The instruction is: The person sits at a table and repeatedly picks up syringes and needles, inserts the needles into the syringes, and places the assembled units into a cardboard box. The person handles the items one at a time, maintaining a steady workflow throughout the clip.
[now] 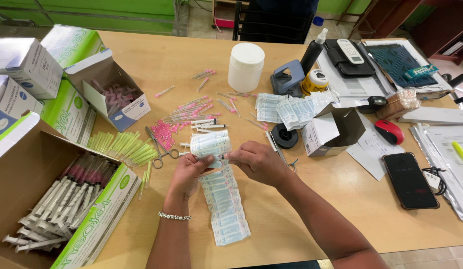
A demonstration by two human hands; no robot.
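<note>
Both hands pinch the packet strip (219, 192): left hand (189, 172) fingers on its left edge, right hand (259, 162) fingers at its right. Strip trails below fingers onto worktop (311, 209). Scissors (159, 149) just left. Best tear along one seam, grip close.

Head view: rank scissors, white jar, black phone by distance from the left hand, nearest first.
From the left hand:
1. Scissors, just to its left on the table, by the green needle caps.
2. White jar, up the table beyond the hands, slightly right.
3. Black phone, far right, past the right hand.
</note>
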